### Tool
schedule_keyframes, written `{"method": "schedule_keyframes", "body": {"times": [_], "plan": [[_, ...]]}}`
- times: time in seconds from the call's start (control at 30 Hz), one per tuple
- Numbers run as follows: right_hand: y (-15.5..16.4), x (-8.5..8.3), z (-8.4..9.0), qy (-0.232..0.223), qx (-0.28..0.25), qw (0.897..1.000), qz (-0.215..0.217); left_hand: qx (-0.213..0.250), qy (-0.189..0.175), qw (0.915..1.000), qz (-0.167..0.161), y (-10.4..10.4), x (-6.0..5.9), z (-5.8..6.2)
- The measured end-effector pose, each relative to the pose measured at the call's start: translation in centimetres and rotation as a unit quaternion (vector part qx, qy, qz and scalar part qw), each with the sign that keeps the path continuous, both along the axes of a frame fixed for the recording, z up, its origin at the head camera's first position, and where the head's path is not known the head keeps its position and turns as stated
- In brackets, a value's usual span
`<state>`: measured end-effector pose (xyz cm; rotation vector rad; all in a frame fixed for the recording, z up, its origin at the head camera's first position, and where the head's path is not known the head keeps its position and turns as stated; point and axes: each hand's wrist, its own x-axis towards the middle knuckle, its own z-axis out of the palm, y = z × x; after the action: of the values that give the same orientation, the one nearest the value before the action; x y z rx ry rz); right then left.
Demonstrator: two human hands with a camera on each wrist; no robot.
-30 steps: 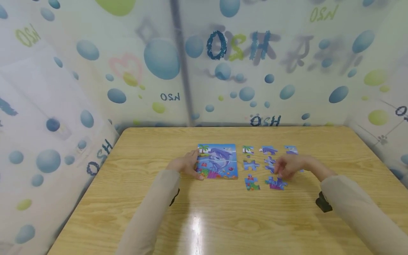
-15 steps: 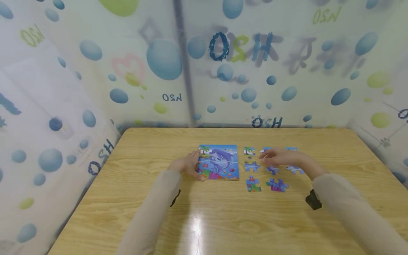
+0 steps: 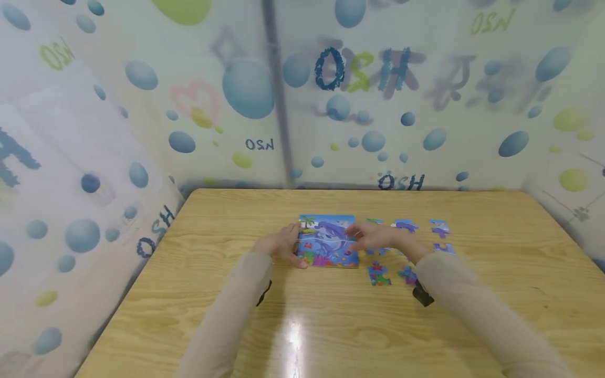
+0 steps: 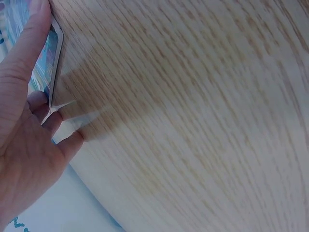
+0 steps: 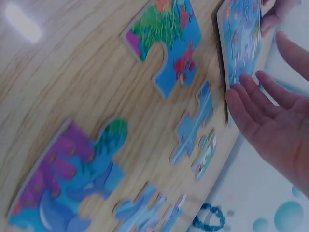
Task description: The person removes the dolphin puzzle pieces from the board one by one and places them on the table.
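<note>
A square dolphin picture board (image 3: 326,255), with a palm tree in one corner, lies flat on the table. My left hand (image 3: 282,244) holds its left edge; in the left wrist view the thumb (image 4: 30,43) lies over the board and the fingers are bent near its corner. My right hand (image 3: 378,236) hovers at the board's right edge. Its fingers look relaxed and spread in the right wrist view, with nothing visible between them. Right of the board, loose jigsaw pieces lie apart in rows, including a coral piece (image 5: 178,36) and a purple piece (image 5: 63,166). My right hand and forearm partly hide some.
The wooden table (image 3: 227,220) extends around the board and pieces. A patterned curtain (image 3: 203,157) with bubbles and lettering stands behind the table's far edge and on both sides. Another dolphin piece (image 3: 405,226) and a top-right piece (image 3: 439,229) lie in the back row.
My right hand has moved left from over the middle pieces to the board's right edge, uncovering pieces at the right. My left hand stays at the board.
</note>
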<state>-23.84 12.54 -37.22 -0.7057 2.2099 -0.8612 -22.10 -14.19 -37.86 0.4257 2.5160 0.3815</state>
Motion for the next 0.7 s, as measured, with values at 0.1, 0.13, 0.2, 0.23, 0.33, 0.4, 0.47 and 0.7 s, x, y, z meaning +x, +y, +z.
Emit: {"method": "schedule_keyframes", "body": {"times": [0.1,0.13,0.2,0.23,0.33,0.4,0.47,0.7], "plan": [[-1.1,0.0,-0.4,0.035,0.027,0.999,0.004,-0.007,0.002,1.0,0.003,0.2,0.1,0.0],[-1.4,0.0,-0.5,0.05,0.034,0.998,0.008,-0.008,0.002,1.0,0.005,0.3,0.1,0.0],[-1.9,0.1,-0.6,0.087,0.05,0.995,0.021,-0.01,0.004,0.9999,0.006,0.3,0.1,0.0],[-2.2,0.1,-0.7,0.105,0.059,0.992,0.027,-0.011,0.004,0.9999,0.007,0.3,0.1,0.0],[-2.9,0.1,-0.8,0.141,0.079,0.986,0.032,-0.007,0.003,0.9999,0.008,0.3,0.0,0.0],[-3.3,0.1,-0.7,0.146,0.09,0.985,0.028,-0.008,0.003,0.9999,0.009,0.3,-0.1,-0.1],[-3.6,0.2,-0.6,0.144,0.097,0.985,0.023,-0.012,0.004,0.9999,0.009,0.3,-0.2,-0.1],[-4.1,0.0,-0.6,0.126,0.117,0.985,0.005,-0.018,0.004,0.9998,0.01,0.1,-0.1,-0.2]]}}
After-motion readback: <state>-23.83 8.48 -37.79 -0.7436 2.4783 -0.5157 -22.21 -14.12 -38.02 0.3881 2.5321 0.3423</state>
